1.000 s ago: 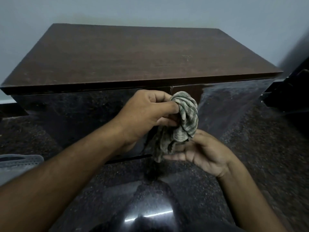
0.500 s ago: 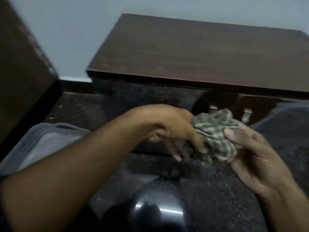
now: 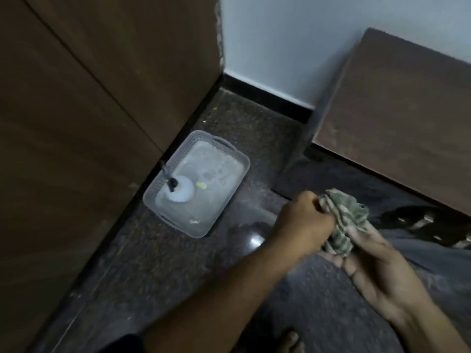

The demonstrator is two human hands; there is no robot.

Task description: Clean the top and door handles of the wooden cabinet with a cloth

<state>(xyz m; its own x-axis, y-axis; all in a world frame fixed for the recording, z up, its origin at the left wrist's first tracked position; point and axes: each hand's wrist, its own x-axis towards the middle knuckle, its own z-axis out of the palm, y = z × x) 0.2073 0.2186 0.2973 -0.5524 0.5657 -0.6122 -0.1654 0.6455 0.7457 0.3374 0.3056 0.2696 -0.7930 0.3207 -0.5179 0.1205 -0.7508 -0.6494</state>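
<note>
The wooden cabinet (image 3: 397,118) fills the upper right, its brown top showing; its door handles are out of sight. A bunched green checked cloth (image 3: 342,221) sits between both hands, low and in front of the cabinet. My left hand (image 3: 303,224) grips the cloth's left side in a fist. From below, my right hand (image 3: 374,271) cups the cloth, palm up, thumb against its right side.
A grey perforated plastic basket (image 3: 239,160) stands on the dark glossy floor at centre left, holding a white bottle (image 3: 182,192) with a black spray top. A tall brown wooden panel (image 3: 89,110) runs along the left. Pale wall (image 3: 280,47) with black skirting behind.
The view has swung left, so the cabinet has slid to the right edge and the basket has come fully into sight. Both hands kept the cloth, now away from the handles; the left fist has closed tighter.
</note>
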